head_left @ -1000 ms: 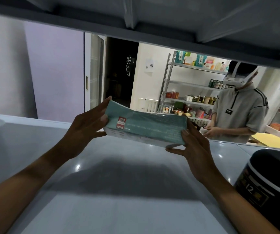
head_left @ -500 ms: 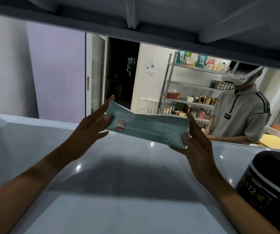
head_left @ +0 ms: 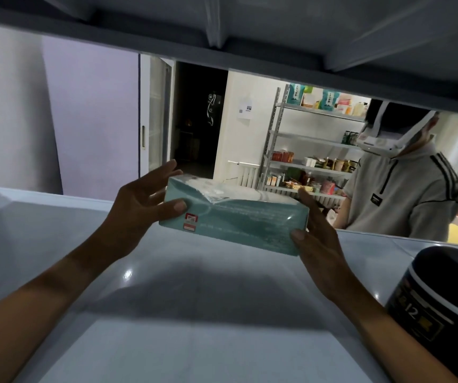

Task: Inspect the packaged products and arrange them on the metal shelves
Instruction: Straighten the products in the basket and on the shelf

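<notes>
Both hands reached in over the metal shelf (head_left: 56, 244), between its board and the underside of the upper shelf (head_left: 277, 20). Teal plastic-wrapped package (head_left: 238, 219), long and flat-sided, was held off the shelf surface, clear of it, with its shadow on the board below. Left hand (head_left: 139, 211) gripped the left end: thumb pressed on the near face just above a small red-and-white label (head_left: 190, 221), fingers spread loosely behind and above the end. Right hand (head_left: 316, 239) gripped the right end: thumb on the lower near corner, fingers running up behind the package. Package was tilted, top face with crinkled clear wrap showing, right end a little lower.

Step in hand, as I judged it: inspection, the pack turned between the hands for a look at its faces, not yet placed.

Dark cylindrical container (head_left: 443, 308) with a pale band and "12" on its side stood at the right on the same shelf, near the right forearm but apart from the package.

Beyond the shelf: a second person in a grey top (head_left: 399, 200) wearing a headset, and a stocked shelving rack (head_left: 305, 167) against the far wall.

Next move would likely call for levelling the package and lowering it flat onto bare board left of the dark container, both hands releasing only once it sat steady.
</notes>
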